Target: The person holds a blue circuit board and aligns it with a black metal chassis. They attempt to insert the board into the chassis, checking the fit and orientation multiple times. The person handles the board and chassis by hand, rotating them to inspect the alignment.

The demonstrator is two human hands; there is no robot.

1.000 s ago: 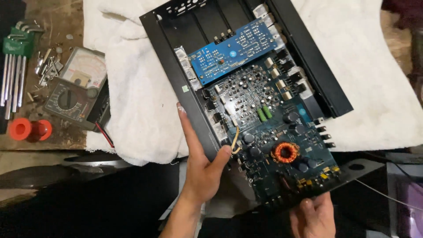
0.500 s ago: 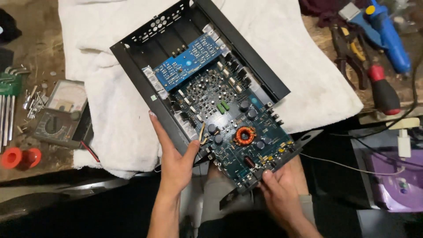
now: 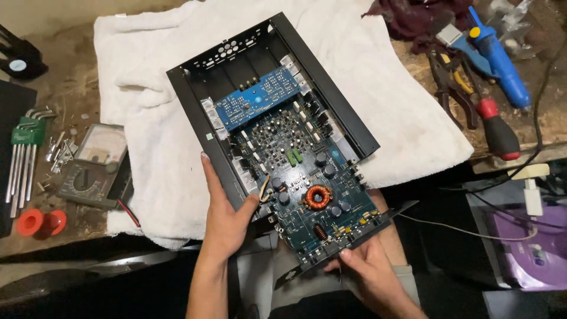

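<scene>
An open black metal case lies tilted on a white towel. Inside it sits a dark green circuit board with a smaller blue board at its far end and a copper coil near me. The board's near end sticks out past the case over the table edge. My left hand grips the case's left side wall, thumb resting on the board. My right hand holds the board's near edge from below, by its black end plate.
Left of the towel lie an analog multimeter, a green hex key set, loose screws and a red spool. At the right are pliers, a red-handled screwdriver, a blue glue gun and a purple device.
The view has shifted, so the case now sits more central. My right hand has come further into sight under the board's near edge. The left hand keeps its grip.
</scene>
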